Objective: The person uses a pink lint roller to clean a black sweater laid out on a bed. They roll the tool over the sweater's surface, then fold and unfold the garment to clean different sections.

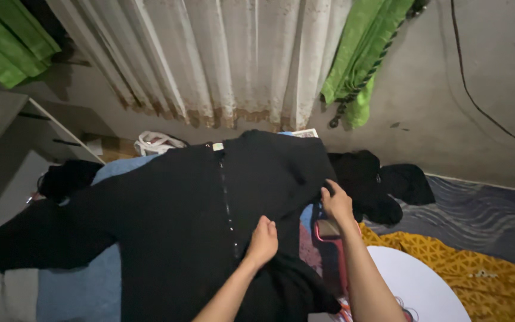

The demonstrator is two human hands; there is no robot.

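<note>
Lying across the bed: a large black garment [192, 220] spread flat over a blue sheet [78, 286], its sleeve stretched out toward the left edge of the view.
Garment detail: a line of small beads or buttons [226, 197] runs down its middle, and a pale label sits at the neck near the curtain.
Left hand [262, 241]: rests palm down on the black garment just right of the bead line; fingers held together and curled slightly against the cloth, not pinching anything that I can see.
Right hand [336, 203]: at the garment's right edge, fingers bent and nipping the black fabric there.
Beside the right forearm: a pink-edged item [329, 229], partly hidden, kind unclear.
Right of the garment: a heap of other black clothes [382, 185] on a grey striped cover [478, 214], with a yellow patterned cloth [484, 280] nearer the camera.
Bottom right: a round white surface [418, 286].
Behind: a pale curtain [222, 59] with green drapes [365, 53] at each side, and a white bag [156, 143] on the floor by the wall.
</note>
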